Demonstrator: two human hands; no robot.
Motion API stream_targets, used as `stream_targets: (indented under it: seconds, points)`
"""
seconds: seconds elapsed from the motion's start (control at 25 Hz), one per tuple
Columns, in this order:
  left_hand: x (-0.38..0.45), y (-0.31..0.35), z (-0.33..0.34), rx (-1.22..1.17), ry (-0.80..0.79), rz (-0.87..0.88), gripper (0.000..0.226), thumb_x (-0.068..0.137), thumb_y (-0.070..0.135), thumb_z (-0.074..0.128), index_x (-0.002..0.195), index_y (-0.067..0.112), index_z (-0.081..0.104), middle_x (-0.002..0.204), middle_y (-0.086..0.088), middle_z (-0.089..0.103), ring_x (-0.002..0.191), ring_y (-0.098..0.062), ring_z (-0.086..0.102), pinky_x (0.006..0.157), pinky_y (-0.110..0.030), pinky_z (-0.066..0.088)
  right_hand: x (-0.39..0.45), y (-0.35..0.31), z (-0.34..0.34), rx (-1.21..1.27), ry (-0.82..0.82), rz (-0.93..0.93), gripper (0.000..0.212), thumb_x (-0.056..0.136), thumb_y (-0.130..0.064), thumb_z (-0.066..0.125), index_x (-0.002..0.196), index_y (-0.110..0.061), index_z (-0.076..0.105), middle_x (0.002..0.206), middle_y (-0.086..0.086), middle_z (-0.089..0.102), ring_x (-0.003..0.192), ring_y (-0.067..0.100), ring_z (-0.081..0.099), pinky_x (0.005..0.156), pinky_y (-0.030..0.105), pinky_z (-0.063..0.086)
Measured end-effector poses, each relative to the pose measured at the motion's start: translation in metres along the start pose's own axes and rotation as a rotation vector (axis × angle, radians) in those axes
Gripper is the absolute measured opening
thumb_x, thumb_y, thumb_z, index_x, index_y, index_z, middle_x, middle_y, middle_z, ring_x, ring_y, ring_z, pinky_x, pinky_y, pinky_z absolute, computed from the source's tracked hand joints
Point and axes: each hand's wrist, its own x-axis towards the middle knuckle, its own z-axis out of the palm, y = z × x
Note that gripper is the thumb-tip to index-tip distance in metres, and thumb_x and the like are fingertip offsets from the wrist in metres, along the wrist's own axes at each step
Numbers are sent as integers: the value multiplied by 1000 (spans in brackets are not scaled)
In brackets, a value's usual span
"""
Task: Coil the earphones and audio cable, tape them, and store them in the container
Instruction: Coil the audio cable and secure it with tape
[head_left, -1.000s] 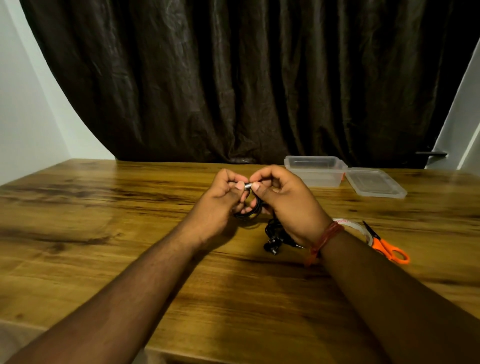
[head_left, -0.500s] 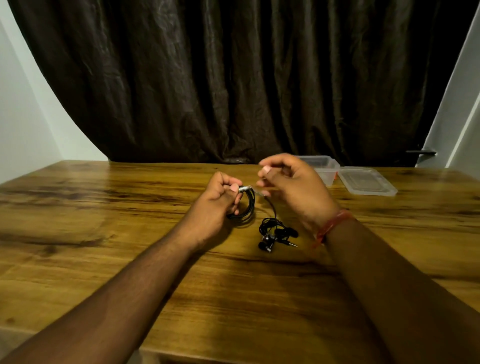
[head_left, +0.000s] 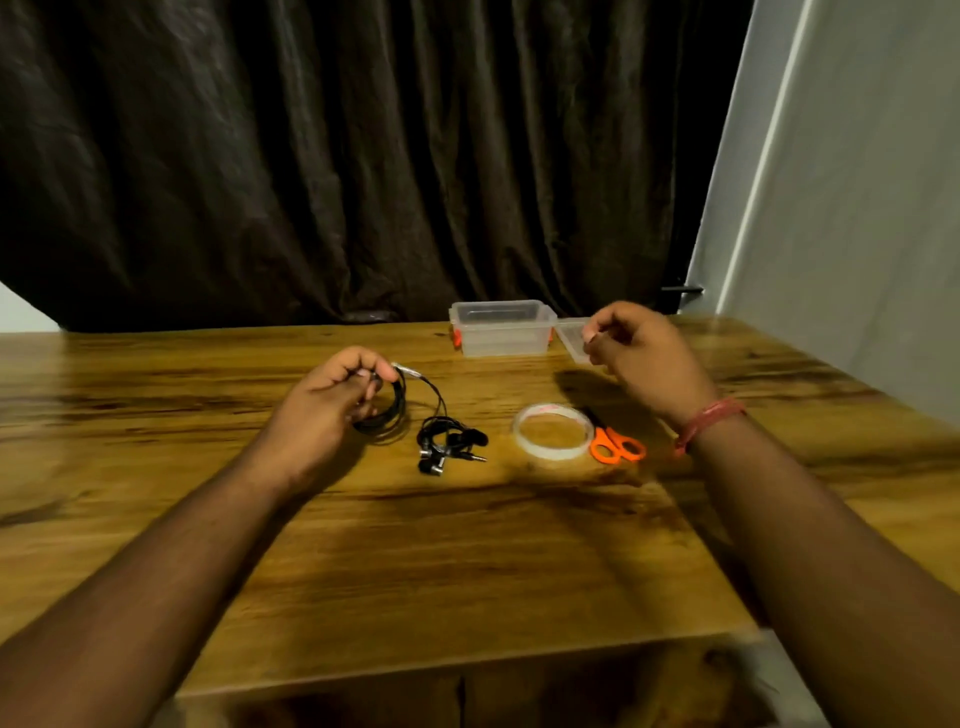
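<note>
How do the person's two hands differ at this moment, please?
The left hand grips the coiled cable just above the table; the right hand holds nothing I can make out. The left hand is near the earphones, while the right hand is raised by the container. Both have curled fingers.

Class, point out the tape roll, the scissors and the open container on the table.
tape roll (head_left: 554, 453), head view, near rim of the ring
scissors (head_left: 618, 449), head view, orange handles
container (head_left: 502, 340), head view, front wall
</note>
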Motion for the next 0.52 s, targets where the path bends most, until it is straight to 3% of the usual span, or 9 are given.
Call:
stream_targets:
  seconds: [0.08,0.16,0.24,0.36,0.44,0.52]
  points:
    - [-1,1,0,-66,12,-22,41,103,10,36,88,29,69,69,7,50,56,-4,40,69,-34,36,-10,14,-10,-254,-53,-50,8,92,-14,59,90,-17,66,85,2,68,80,20,62,77,38,52]
    - [-1,1,0,-133,10,-25,39,102,8,35,91,25,69,70,4,49,52,-2,38,65,-30,33,-22,19,-10,-287,-116,-21,7,92,-20,60,89,-22,67,87,-3,67,82,17,63,73,36,53]
    - [-3,1,-1,-172,5,-28,36,102,9,35,95,22,68,71,1,46,51,-3,37,66,-32,33,-29,17,-2,-315,-273,-85,6,89,-32,65,89,-27,68,92,-10,63,88,10,60,76,33,52]
    - [-6,5,1,-145,14,-26,33,102,10,36,97,20,67,73,3,47,53,-2,39,66,-31,33,-33,11,10,-547,-538,-255,23,81,-53,65,91,-32,67,94,-16,57,96,6,50,81,29,44]
    - [-8,9,4,-78,33,-33,30,101,9,39,95,22,65,73,9,52,57,-2,42,63,-26,35,-33,7,16,-605,-574,-296,19,83,-49,66,90,-32,64,94,-15,57,95,7,49,84,32,45]
    - [-12,13,9,-57,36,-56,24,100,13,44,94,26,64,77,14,61,70,-8,55,68,-24,47,-36,2,21,-534,-532,-286,10,87,-39,65,87,-29,64,92,-13,59,89,7,52,83,35,49]
